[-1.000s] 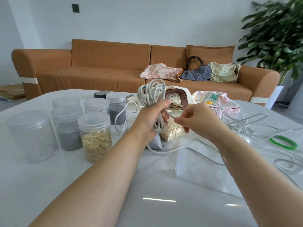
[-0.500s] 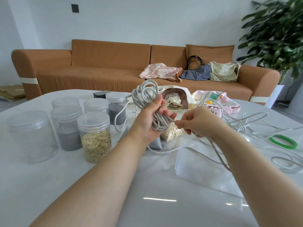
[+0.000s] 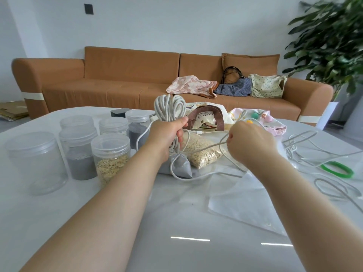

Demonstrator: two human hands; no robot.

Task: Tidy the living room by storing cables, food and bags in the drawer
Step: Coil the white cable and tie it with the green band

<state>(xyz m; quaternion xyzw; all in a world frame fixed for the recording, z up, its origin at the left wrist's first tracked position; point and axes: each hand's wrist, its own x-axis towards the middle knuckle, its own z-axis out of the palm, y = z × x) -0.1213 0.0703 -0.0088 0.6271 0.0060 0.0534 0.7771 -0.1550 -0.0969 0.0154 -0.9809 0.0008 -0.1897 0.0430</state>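
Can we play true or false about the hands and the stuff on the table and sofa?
1. The left hand grips a coiled bundle of grey cable. True.
2. The right hand holds nothing. False: it pinches a loose strand of that cable.
3. A green rubber ring lies on the white table. True.
4. The brown fabric sofa is bare. False: three cloth bags lie on it.
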